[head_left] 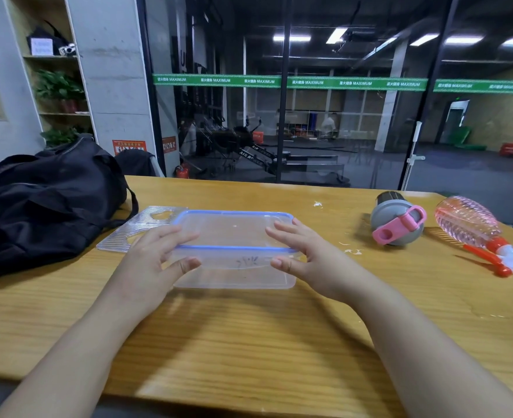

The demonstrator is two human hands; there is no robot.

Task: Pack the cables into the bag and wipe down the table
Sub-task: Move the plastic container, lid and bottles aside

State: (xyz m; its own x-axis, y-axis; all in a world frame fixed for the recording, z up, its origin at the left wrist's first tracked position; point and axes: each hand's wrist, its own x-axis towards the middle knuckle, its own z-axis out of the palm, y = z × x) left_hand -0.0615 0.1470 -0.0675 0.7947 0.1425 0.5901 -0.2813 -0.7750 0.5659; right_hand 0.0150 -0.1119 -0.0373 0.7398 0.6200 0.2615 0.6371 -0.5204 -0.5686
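A clear plastic container with a blue-rimmed lid stands in the middle of the wooden table. My left hand holds its left end, fingers on the lid and thumb on the front wall. My right hand holds the right end the same way. A black duffel bag lies at the table's far left. No cables are visible.
A clear ribbed plastic board lies between the bag and the container. A grey bottle with a pink strap and a pink spray bottle lie at the right. White smears mark the tabletop. A glass wall stands beyond the table.
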